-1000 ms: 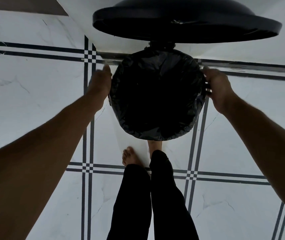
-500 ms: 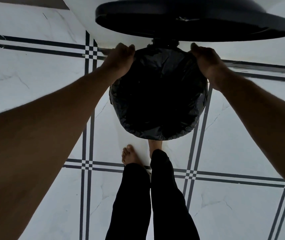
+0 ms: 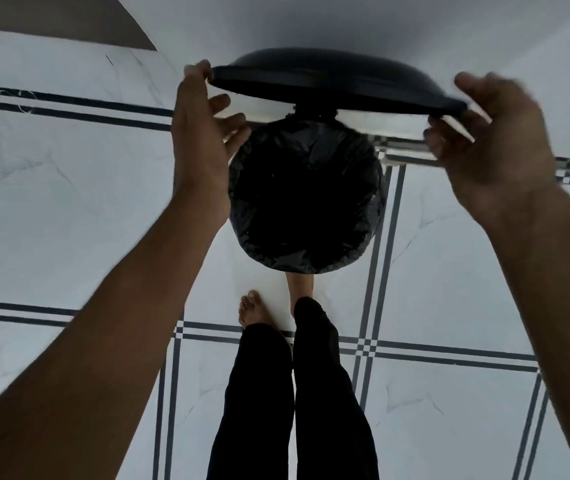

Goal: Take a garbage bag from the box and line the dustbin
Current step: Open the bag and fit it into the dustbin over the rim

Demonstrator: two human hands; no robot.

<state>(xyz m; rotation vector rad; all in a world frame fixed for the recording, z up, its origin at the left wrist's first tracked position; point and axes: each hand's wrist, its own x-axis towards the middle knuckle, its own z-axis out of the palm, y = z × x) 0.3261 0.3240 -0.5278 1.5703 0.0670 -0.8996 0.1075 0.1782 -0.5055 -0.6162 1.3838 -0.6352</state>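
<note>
A round dustbin stands on the floor in front of my feet, its mouth covered by a black garbage bag point(image 3: 306, 199) folded over the rim. The bin's black lid point(image 3: 332, 83) is raised above the far side of the opening. My left hand point(image 3: 200, 133) touches the lid's left edge with the thumb on top and the fingers spread below. My right hand point(image 3: 491, 140) is at the lid's right edge, fingers curled under it. The garbage bag box is not in view.
The floor is white marble tile point(image 3: 69, 202) with dark double stripes. A white wall point(image 3: 415, 26) rises just behind the bin. My bare feet point(image 3: 252, 308) and black trouser legs stand right in front of the bin.
Both hands left the bag at the bin's back rim and rose to the two edges of the lid. The view tilted, so the lid appears lower in frame.
</note>
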